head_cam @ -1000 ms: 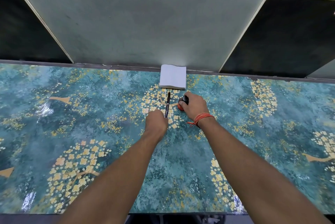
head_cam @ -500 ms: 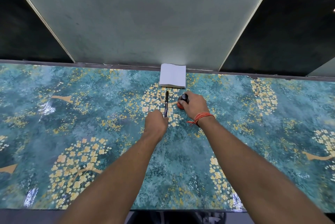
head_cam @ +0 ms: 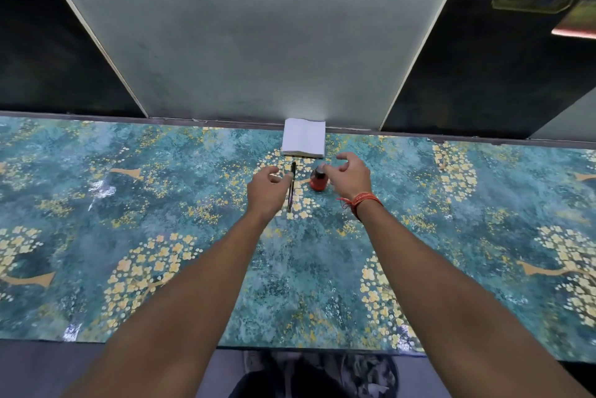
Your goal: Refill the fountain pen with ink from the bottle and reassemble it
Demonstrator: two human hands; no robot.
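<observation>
A slim black fountain pen (head_cam: 292, 186) lies on the table, pointing away from me. Just right of it stands a small red ink bottle (head_cam: 318, 181) with a dark cap. My left hand (head_cam: 266, 192) hovers at the pen's left side, fingers apart, fingertips close to the barrel but not gripping it. My right hand (head_cam: 348, 176), with an orange thread at the wrist, is spread open just right of and above the bottle's cap, holding nothing.
A folded white tissue stack (head_cam: 303, 141) lies at the table's far edge, just behind the pen and bottle. The table (head_cam: 129, 220) has a glossy teal cloth with yellow flowers. A pale wall panel (head_cam: 258, 43) rises directly behind.
My left hand has let go of the pen, which now lies flat. My right hand has come off the ink bottle and opened. Both hands have lifted slightly.
</observation>
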